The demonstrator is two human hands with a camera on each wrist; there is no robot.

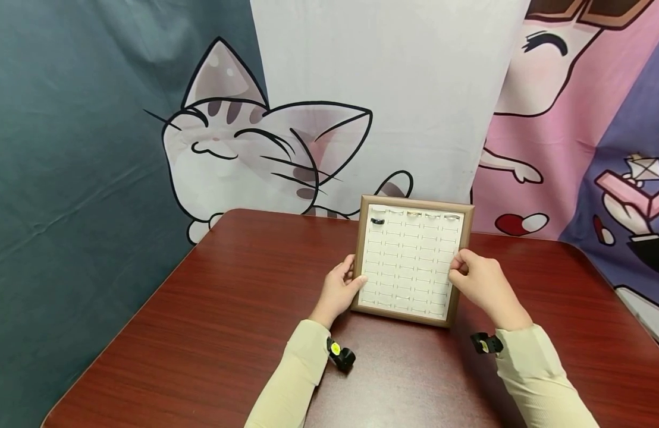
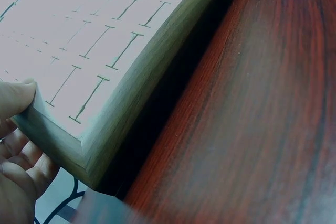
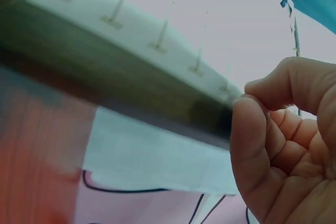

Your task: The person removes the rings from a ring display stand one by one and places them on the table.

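A square ring display tray (image 1: pixel 467 229) with a brown wooden frame and a white slotted pad is held tilted above the red-brown table (image 1: pixel 212 321). My left hand (image 1: pixel 339 289) grips its left edge, thumb on the white pad. My right hand (image 1: pixel 479 282) grips its right edge. In the left wrist view the thumb (image 2: pixel 13 98) lies on the tray's frame corner (image 2: pixel 63 140). In the right wrist view curled fingers (image 3: pixel 278 140) pinch the frame edge (image 3: pixel 105 72). A black ring (image 1: pixel 377 221) and several pale rings (image 1: pixel 413 214) sit in the top rows.
A cartoon cat backdrop (image 1: pixel 254 137) hangs behind the table. The table's far edge runs just behind the tray, and its rounded corners lie left and right. Small black wrist cameras (image 1: pixel 340 355) sit on both cream sleeves.
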